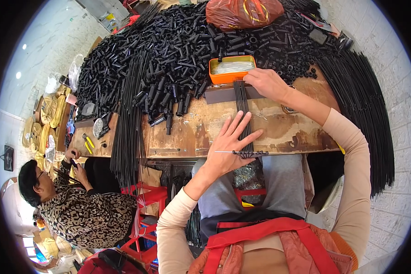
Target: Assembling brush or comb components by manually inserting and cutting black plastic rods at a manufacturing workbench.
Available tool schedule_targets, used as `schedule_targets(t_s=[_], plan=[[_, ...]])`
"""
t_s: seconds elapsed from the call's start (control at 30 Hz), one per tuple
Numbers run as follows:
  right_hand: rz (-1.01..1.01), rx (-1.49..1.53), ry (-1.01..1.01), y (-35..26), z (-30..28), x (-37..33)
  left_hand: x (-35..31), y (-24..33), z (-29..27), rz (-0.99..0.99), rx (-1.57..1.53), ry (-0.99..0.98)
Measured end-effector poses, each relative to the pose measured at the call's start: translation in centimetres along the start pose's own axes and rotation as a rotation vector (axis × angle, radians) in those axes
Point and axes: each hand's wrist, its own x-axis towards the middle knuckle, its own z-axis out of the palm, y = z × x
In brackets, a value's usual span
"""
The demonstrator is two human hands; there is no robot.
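A row of thin black rods (242, 98) lies side by side across a grey-brown block (219, 95) near the table's front edge. My left hand (226, 148) rests flat on the rods with fingers spread. By its palm, the rods' near ends (251, 154) overhang the edge, with a thin silver wire sticking out to the left. My right hand (267, 84) is closed in a pinch at the rods' far ends; what its fingertips hold is too small to make out. Right beside them sits an orange tin (223, 78) of thin silver wires.
Black tubular parts (169, 59) are heaped across the back. Bundles of long black rods hang over the edge at left (130, 123) and right (360, 109). Yellow-handled pliers (88, 143) lie at left. A co-worker (82, 205) sits at left, holding dark rods. A red plastic bag (242, 13) tops the heap.
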Motion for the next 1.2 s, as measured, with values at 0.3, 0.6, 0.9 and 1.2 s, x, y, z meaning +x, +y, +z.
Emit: schedule_targets(t_s=[0.3, 0.6, 0.9, 1.2], plan=[[0.163, -0.036, -0.014, -0.1, -1.6, -1.6, -0.1, 0.0, 0.1, -0.016, 0.026, -0.040], [0.082, 0.057, -0.003, 0.7, -0.9, -0.8, 0.2, -0.2, 0.1, -0.005, 0.028, -0.027], [0.185, -0.059, -0.021, 3.0, 1.2, 6.1, -0.2, -0.1, 0.1, 0.003, 0.050, -0.024], [0.402, 0.110, -0.315, 3.0, 0.7, 8.0, -0.8, 0.1, 0.6, 0.017, 0.056, 0.024]])
